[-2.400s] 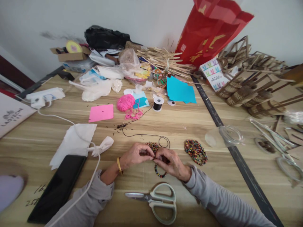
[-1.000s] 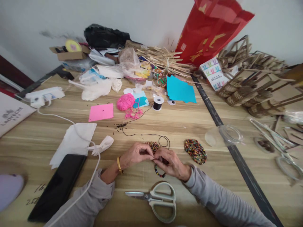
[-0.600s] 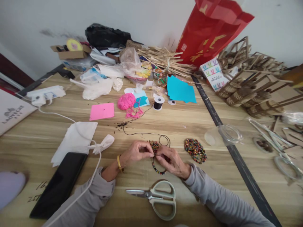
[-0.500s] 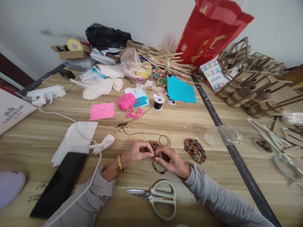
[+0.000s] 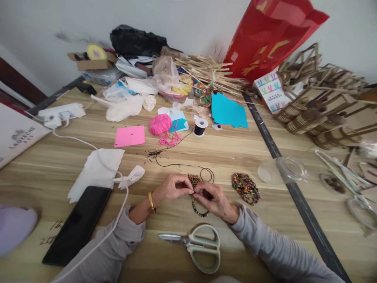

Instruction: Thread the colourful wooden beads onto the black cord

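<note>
My left hand (image 5: 176, 188) and my right hand (image 5: 214, 199) meet fingertip to fingertip, each pinching the black cord (image 5: 179, 165) of a beaded bracelet. A curve of that beaded bracelet (image 5: 200, 213), in many colours, hangs below the fingers on the table. More brown beads (image 5: 193, 179) lie just behind the hands, partly covered by them. The cord loops across the wood to a black spool (image 5: 200, 127). Right of my right hand rests a heap of finished multicoloured bead strings (image 5: 246, 188). Scissors (image 5: 203, 245) with pale handles lie in front of my hands, blades pointing left.
A black phone (image 5: 78, 224) and white tissue (image 5: 97, 171) lie at left, crossed by a white cable. Behind are a pink card (image 5: 129, 136), pink yarn (image 5: 160, 124), blue sheets (image 5: 229, 111) and cord scraps (image 5: 153, 153). Wooden basket-like pieces (image 5: 312, 118) stand at right.
The whole view has shifted slightly, so things appear a little farther right. Both hands keep their pinch at the cord, with hardly any movement.
</note>
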A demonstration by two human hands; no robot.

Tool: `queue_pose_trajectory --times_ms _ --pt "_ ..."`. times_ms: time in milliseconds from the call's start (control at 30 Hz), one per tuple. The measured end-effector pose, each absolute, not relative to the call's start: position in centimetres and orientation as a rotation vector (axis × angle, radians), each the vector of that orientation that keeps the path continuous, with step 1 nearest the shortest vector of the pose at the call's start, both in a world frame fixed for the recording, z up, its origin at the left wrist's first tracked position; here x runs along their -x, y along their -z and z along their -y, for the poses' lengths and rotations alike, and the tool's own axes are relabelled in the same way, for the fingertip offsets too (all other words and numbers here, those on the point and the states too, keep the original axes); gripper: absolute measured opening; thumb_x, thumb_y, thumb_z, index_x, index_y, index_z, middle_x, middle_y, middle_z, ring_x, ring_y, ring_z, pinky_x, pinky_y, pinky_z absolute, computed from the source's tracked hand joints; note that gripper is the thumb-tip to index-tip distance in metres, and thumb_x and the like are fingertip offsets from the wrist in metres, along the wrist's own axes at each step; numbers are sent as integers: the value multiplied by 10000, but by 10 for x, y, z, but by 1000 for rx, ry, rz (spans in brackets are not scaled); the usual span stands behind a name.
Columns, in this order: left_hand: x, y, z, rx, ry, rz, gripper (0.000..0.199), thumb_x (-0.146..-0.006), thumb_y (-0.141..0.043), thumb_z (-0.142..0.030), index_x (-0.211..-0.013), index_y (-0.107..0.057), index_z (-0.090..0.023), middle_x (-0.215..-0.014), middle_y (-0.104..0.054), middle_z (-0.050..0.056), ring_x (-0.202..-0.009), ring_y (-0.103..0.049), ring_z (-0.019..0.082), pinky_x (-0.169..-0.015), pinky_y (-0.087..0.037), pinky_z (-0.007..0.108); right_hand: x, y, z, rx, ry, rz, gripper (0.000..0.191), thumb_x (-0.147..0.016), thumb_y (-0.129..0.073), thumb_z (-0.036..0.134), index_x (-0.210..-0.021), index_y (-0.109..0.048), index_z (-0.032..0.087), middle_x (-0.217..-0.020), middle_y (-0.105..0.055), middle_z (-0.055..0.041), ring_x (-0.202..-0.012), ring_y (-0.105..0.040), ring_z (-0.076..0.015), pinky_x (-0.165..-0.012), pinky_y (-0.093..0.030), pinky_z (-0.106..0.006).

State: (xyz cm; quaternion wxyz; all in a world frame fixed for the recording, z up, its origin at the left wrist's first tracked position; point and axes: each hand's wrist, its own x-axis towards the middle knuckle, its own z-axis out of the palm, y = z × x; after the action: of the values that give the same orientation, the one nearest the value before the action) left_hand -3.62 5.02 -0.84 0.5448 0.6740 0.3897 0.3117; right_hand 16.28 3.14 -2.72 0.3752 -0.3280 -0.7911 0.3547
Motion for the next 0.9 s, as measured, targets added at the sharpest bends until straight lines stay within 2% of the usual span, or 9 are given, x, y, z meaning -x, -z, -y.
queue_pose_trajectory --times_ms 300,467,900 --pt "36 6 -49 -1613 -710 -936 131 -731 -685 -236 -699 -684 -109 -706 -654 50 -674 -577 147 -651 -442 242 -163 23 -33 762 -927 2042 60 -902 -533 196 -889 -588 176 -808 -624 -64 -752 -579 -157 -669 -469 -270" --pt "36 7 -50 -1628 -705 -941 133 -728 -690 -238 -698 -687 -109 -702 -657 50 -676 -578 148 -653 -446 243 -163 27 -32 797 -897 2044 49 -891 -557 214 -915 -584 181 -785 -627 -50 -681 -570 -140 -608 -457 -242" --pt "38 4 -48 -1631 -689 -965 119 -740 -671 -226 -697 -678 -115 -702 -647 36 -668 -566 135 -650 -447 230 -164 25 -33 774 -915 2125 111 -935 -470 194 -881 -566 177 -791 -599 -56 -745 -550 -158 -675 -457 -268"
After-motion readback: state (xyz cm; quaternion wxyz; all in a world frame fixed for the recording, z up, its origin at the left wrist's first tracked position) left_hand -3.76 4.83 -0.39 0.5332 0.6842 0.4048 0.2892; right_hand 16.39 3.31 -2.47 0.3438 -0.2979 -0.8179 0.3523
